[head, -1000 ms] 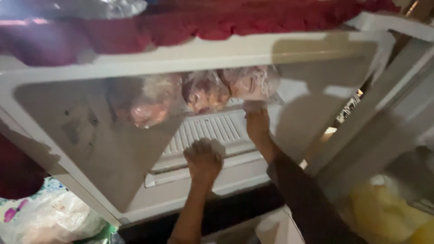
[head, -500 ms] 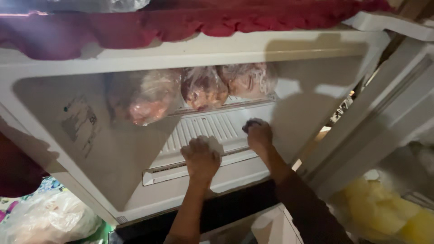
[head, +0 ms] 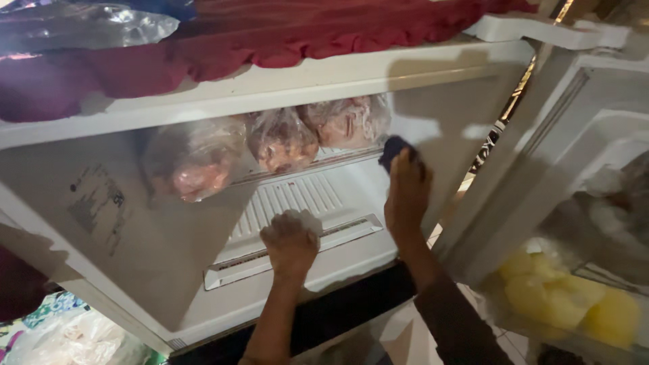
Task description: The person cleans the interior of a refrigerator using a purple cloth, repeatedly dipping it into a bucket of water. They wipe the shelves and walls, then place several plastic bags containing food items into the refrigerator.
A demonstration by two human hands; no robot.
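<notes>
I look into an open freezer compartment point(head: 291, 290) with a ribbed white floor. My left hand point(head: 291, 245) is closed in a fist and rests on that floor near the front vent strip. A pale patch shows at its knuckles; I cannot tell whether it is a cloth or light. My right hand point(head: 407, 192) reaches further in and presses a dark blue pad point(head: 394, 147) against the freezer's right inner wall. Three clear bags of frozen meat point(head: 280, 138) lie in a row at the back, just left of the pad.
A red cloth point(head: 284, 30) and a clear plastic bag point(head: 81, 27) lie on top of the fridge. The open door point(head: 581, 176) stands to the right, with yellow lumps in a bag point(head: 574, 304) on its shelf. Patterned bags point(head: 74, 334) sit lower left.
My right hand has slid up and a little rightwards along the inner wall, and the dark blue pad now shows above its fingers. My left fist has stayed in place.
</notes>
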